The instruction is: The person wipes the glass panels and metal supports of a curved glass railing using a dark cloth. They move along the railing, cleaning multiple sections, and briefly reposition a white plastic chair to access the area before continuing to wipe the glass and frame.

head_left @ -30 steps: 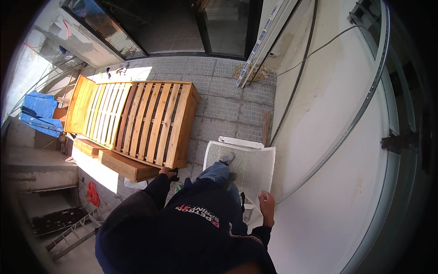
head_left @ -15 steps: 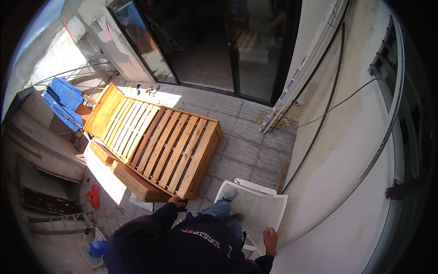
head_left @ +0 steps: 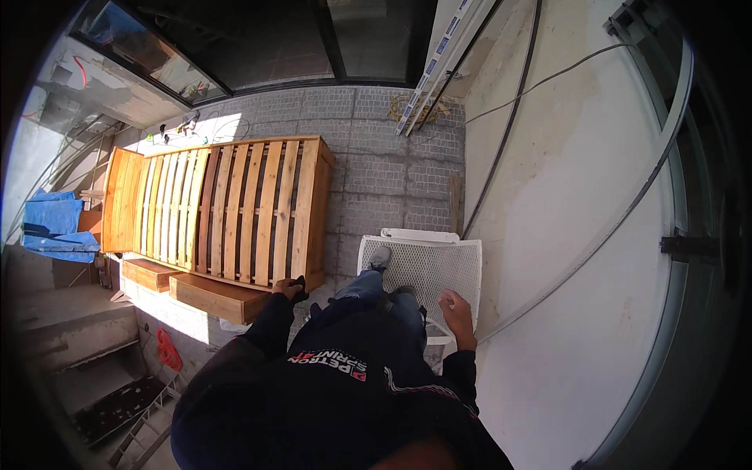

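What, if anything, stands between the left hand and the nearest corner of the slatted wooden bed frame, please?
Nothing visible, apart from the small black object that the left hand grips right by that corner of the slatted wooden bed frame. The nearer wooden drawer sits left of the hand.

Far: dk-framed glass doors (head_left: pixel 270 39) beyond grey paving (head_left: pixel 374 168), w/ small tools (head_left: pixel 188 124) lying far left. Far right: tangled yellow cord (head_left: pixel 398 105) nr foot of long wht rail (head_left: pixel 429 74). To my right: pale wall (head_left: pixel 564 235) w/ blk pipe (head_left: pixel 515 117) & thin cable (head_left: pixel 562 74). To my left: blue tarp (head_left: pixel 51 225); near left, red-orange cord (head_left: pixel 167 350) & metal ladder (head_left: pixel 146 425).
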A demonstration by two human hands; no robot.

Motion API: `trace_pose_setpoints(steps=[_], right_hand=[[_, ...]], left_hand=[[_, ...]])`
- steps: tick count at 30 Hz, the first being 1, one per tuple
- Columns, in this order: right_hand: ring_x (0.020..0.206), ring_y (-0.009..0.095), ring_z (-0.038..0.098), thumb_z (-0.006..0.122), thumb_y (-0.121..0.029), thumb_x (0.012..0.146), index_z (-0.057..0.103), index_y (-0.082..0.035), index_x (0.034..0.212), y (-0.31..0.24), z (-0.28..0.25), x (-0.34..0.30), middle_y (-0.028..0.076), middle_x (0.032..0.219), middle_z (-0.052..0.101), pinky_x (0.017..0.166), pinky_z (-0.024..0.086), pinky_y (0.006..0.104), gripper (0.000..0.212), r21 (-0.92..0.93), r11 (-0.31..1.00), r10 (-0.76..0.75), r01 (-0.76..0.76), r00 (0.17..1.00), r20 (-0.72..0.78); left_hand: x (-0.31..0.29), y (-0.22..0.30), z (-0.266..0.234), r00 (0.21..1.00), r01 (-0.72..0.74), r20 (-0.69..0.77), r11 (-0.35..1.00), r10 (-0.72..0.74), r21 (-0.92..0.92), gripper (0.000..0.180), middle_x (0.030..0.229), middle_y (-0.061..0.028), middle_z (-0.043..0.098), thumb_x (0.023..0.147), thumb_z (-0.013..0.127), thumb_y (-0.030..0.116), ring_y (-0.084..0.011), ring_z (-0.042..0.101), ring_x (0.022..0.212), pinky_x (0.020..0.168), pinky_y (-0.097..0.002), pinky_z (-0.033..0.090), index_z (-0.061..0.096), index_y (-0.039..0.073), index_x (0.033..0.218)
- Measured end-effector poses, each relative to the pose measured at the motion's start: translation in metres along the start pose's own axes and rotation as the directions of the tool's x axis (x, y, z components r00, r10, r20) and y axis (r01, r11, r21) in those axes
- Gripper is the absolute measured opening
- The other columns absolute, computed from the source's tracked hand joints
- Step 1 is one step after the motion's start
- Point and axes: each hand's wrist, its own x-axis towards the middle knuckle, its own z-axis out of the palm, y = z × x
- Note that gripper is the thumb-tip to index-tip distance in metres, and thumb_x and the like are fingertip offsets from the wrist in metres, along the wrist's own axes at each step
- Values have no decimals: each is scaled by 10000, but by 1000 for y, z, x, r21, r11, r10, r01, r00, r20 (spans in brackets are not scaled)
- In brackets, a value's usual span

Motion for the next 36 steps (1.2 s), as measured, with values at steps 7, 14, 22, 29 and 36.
trace_pose_setpoints(steps=[7,14,22,29,36], right_hand=[[964,322,673,665,-270,860,632,13,1145,18,12,-28,215,1036,682,824,514,389,403,18,996,87,-88,996,9],[933,318,668,648,-282,845,659,14,1109,101,37,-24,208,1010,688,827,507,400,397,-6,992,122,-122,990,63],[729,194,647,593,-245,848,687,51,970,173,82,-69,124,800,691,685,495,325,334,389,860,396,-329,913,-102],[788,247,666,585,-230,849,667,67,1012,166,110,-33,157,849,695,748,511,357,348,347,922,295,-171,892,-343],[825,214,644,620,-154,881,659,48,1028,157,158,64,139,879,685,752,504,331,253,224,967,89,125,657,-749]], left_hand=[[-5,1,-13,999,43,1,992,-44,-116,465,1036,-157,707,745,740,347,-255,689,945,876,-362,525,701,61,1110],[-21,-23,-8,989,22,-146,993,-5,115,527,1100,-169,681,742,741,371,-291,654,1043,928,-385,503,662,90,1181],[29,8,-34,988,112,-127,981,-92,160,450,1070,-135,702,698,757,292,-259,683,975,893,-361,539,708,116,1110],[108,154,-67,931,-313,-123,924,344,221,417,1009,-135,712,752,739,291,-260,695,922,855,-370,546,694,140,1138],[323,226,-57,611,-782,113,575,783,241,426,1016,-151,704,781,722,347,-308,680,949,842,-395,532,686,135,1149]])
